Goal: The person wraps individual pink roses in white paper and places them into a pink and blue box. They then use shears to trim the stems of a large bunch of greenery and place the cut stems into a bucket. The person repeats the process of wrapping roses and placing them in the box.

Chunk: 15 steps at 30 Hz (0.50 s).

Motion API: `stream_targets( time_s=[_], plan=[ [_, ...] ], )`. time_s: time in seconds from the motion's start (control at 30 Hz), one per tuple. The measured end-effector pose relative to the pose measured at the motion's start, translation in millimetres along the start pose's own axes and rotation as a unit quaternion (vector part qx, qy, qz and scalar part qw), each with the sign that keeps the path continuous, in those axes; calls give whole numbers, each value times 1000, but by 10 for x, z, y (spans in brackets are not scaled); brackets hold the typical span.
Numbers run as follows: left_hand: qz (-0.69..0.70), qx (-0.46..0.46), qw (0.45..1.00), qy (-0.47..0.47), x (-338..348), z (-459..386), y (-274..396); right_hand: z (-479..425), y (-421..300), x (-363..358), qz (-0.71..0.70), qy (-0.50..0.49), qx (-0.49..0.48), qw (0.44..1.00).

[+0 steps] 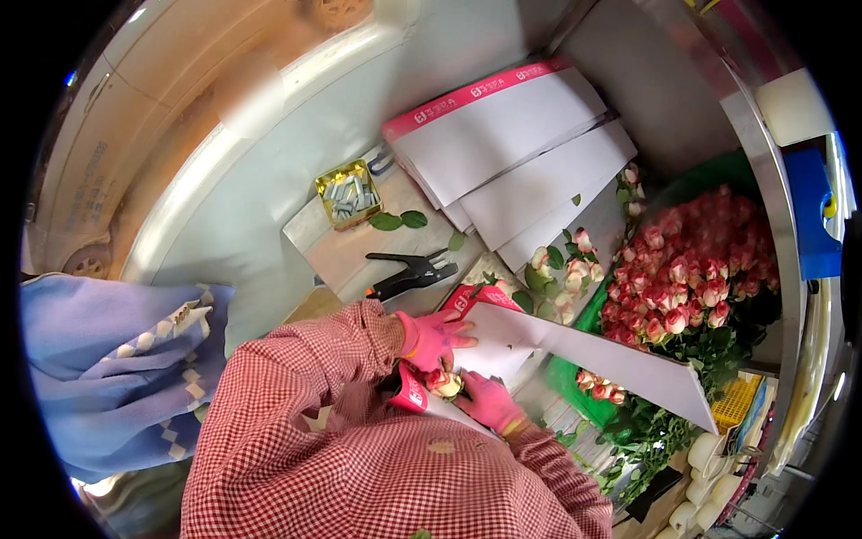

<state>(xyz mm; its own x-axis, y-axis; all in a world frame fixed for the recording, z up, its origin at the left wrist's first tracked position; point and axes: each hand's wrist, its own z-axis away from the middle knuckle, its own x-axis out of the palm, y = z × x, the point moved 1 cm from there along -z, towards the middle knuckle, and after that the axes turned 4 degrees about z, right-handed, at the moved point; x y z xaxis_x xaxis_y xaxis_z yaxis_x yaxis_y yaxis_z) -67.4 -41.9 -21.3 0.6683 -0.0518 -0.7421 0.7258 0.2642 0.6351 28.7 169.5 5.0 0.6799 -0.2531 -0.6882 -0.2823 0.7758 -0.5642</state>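
Observation:
Both my hands wear pink gloves. My left hand (438, 339) lies with fingers spread on a sheet of white wrapping paper (498, 337) with a pink printed edge, just above a few pink and cream roses (444, 383). My right hand (490, 403) is at the right side of these roses, its fingers curled by the flower heads; whether it grips stems or paper is hidden. The paper's pink-edged corner (411, 394) curls up below the blooms. A black stapler (417, 275) lies beyond my left hand, near an open yellow tin (348, 195) of staples.
Stacked white wrapping sheets (498, 135) lie at the back. Many pink roses (673, 269) stand at the right in green wrapping (586, 397). Loose cream-pink roses (579, 269) and leaves (413, 219) lie about. A long white board or sheet (633, 367) juts rightwards. Blue cloth (128, 377) is at the left.

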Motion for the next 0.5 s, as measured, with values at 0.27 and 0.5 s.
stream_targets(
  time_s=[0.27, 0.5],
  plan=[
    [30, -50, 989, 140, 64, 135, 30, -96, -65, 51, 54, 96, 68, 992],
    [124, -95, 972, 178, -85, 23, 130, -88, 15, -51, 19, 71, 45, 996]
  ],
)
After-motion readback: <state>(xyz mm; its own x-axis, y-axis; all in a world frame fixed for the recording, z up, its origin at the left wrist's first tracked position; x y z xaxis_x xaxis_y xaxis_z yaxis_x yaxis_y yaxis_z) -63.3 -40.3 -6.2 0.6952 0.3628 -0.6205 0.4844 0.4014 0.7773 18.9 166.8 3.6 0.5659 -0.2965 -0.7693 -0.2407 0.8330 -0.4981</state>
